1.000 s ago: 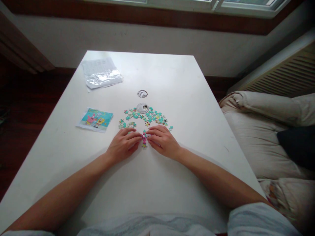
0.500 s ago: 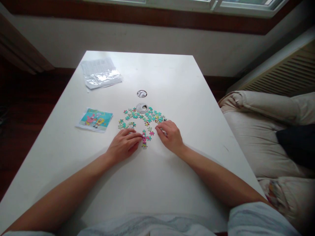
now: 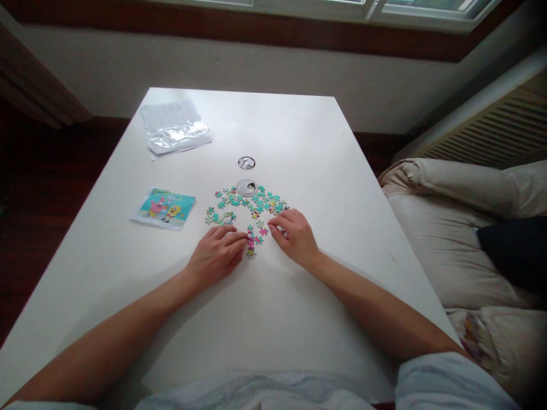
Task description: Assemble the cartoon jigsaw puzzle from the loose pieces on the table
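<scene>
Several jigsaw pieces had been joined into a narrow upright strip [image 3: 250, 244], laid flat on the white table [image 3: 273, 319] between the two hands. Bright pink was shown along its middle, with turquoise at the far end and yellow and grey at the near end; a turquoise-and-pink side piece [image 3: 258, 241] stuck out to the right. The strip's left edge was touched by the fingertips of the left hand [image 3: 216, 250], whose fingers were loosely bent and kept close together; its thumb was hidden, so its full opening could not be told. The right hand [image 3: 297, 238] was held just to the right, thumb and forefinger curved toward each other; whether anything was pinched could not be told. A pale green piece [image 3: 260, 224] and a pink piece [image 3: 263, 232] were left loose between it and the strip. Beyond, loose turquoise pieces [image 3: 235, 199] were scattered in an arc.

Printed sheets seemed to be covered by a clear plastic sleeve [image 3: 177, 130] at the far left. Something crumpled and whitish was seen in a round opening [image 3: 247, 163]. A cartoon picture was shown on a flat packet [image 3: 164, 209].

Compared with a second earlier, the right hand had been drawn away from the strip, and the loose pink piece had been uncovered.
</scene>
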Demonstrator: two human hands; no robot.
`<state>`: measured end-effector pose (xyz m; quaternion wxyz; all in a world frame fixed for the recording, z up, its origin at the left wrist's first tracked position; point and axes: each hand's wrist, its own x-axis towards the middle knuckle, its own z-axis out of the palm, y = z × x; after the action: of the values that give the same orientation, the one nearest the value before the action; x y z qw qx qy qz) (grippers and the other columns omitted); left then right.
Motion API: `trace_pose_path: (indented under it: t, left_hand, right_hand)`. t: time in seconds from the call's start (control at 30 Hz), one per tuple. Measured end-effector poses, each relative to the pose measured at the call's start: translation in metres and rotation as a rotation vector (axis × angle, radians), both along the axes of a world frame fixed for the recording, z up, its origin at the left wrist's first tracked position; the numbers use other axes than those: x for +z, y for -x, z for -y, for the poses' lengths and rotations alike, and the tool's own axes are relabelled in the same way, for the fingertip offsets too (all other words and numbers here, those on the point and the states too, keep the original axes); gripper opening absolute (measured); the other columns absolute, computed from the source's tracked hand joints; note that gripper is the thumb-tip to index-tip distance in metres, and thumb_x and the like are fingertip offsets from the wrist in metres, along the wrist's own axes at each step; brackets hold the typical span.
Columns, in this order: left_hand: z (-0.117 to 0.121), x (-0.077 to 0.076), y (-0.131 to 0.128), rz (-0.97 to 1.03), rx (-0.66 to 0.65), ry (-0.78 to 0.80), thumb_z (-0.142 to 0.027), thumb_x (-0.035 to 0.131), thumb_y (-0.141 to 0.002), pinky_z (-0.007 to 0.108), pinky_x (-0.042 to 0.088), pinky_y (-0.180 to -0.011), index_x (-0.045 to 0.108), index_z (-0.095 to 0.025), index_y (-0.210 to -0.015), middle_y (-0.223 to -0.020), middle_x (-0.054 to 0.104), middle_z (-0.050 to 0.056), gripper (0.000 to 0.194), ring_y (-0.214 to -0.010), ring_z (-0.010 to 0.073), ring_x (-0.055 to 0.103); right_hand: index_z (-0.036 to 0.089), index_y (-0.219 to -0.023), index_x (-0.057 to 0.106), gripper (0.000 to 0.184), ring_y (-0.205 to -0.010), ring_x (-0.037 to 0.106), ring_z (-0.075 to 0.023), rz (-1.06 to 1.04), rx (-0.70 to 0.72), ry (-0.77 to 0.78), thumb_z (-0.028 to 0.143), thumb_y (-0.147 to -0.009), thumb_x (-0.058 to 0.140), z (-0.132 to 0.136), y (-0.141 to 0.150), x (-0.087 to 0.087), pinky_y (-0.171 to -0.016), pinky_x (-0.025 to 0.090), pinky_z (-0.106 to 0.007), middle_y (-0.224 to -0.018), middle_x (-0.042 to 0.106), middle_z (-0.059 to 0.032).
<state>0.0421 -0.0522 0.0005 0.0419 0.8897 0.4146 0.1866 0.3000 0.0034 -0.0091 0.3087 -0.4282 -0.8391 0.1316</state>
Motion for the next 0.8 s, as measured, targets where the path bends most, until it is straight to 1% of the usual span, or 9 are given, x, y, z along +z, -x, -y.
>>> trace_pose_path:
  t: [0.1,0.23,0.37,0.47,0.6,0.73,0.8]
  left_hand:
    - [-0.001,-0.003,0.001,0.019,-0.017,-0.004,-0.021,0.057,-0.099,0.046,0.048,-0.100,0.070,-0.024,-0.122,-0.126,0.074,0.005,0.026,-0.117,0.0257,0.062]
    - [-0.001,-0.002,0.002,0.011,-0.032,-0.015,-0.022,0.057,-0.100,0.046,0.048,-0.101,0.069,-0.024,-0.123,-0.128,0.073,0.006,0.027,-0.118,0.0262,0.062]
    - [0.003,0.000,-0.001,0.006,-0.045,-0.034,-0.021,0.057,-0.099,0.046,0.049,-0.100,0.068,-0.024,-0.126,-0.132,0.071,0.006,0.030,-0.120,0.0269,0.062]
    - [0.007,0.001,-0.003,0.014,-0.058,-0.051,-0.020,0.057,-0.098,0.046,0.050,-0.097,0.068,-0.025,-0.127,-0.128,0.073,0.007,0.031,-0.116,0.0266,0.064]
    - [0.009,-0.001,-0.003,0.001,-0.039,-0.067,-0.021,0.058,-0.098,0.045,0.051,-0.091,0.070,-0.023,-0.120,-0.119,0.076,0.007,0.025,-0.108,0.0264,0.065]
    - [0.003,-0.002,0.001,0.057,0.003,-0.053,-0.021,0.059,-0.098,0.045,0.051,-0.096,0.071,-0.023,-0.115,-0.115,0.077,0.005,0.022,-0.107,0.0252,0.065]
    - [0.000,-0.003,0.003,0.093,0.018,-0.034,-0.021,0.058,-0.097,0.045,0.052,-0.098,0.072,-0.024,-0.114,-0.114,0.077,0.006,0.022,-0.106,0.0245,0.065]
  right_hand:
    - [0.023,-0.100,0.072,0.009,-0.094,0.056,-0.0244,0.073,0.045,0.008,0.028,-0.098,0.064,0.001,0.001,0.000,-0.086,0.044,-0.040,-0.094,0.067,-0.0064]
    - [0.024,-0.106,0.072,0.013,-0.097,0.055,-0.0259,0.157,0.042,0.008,0.033,-0.096,0.068,0.003,0.001,0.000,-0.086,0.043,-0.041,-0.098,0.066,-0.0077]
    - [0.024,-0.106,0.071,0.013,-0.099,0.055,-0.0266,0.224,0.058,-0.005,0.033,-0.097,0.068,0.004,0.001,0.002,-0.085,0.042,-0.041,-0.101,0.067,-0.0082]
    - [0.023,-0.105,0.070,0.012,-0.099,0.055,-0.0266,0.262,0.078,-0.007,0.032,-0.098,0.067,0.004,0.002,0.005,-0.084,0.041,-0.041,-0.102,0.068,-0.0084]
    - [0.023,-0.102,0.068,0.010,-0.100,0.056,-0.0264,0.289,0.079,0.006,0.031,-0.097,0.069,0.003,0.002,0.007,-0.084,0.039,-0.040,-0.103,0.068,-0.0078]
    - [0.022,-0.099,0.064,0.010,-0.098,0.057,-0.0262,0.260,0.072,0.033,0.028,-0.095,0.071,0.004,0.002,0.007,-0.083,0.039,-0.040,-0.101,0.069,-0.0071]
    - [0.022,-0.096,0.062,0.006,-0.097,0.058,-0.0252,0.216,0.092,0.038,0.024,-0.096,0.068,0.006,0.003,0.007,-0.084,0.038,-0.039,-0.097,0.070,-0.0063]
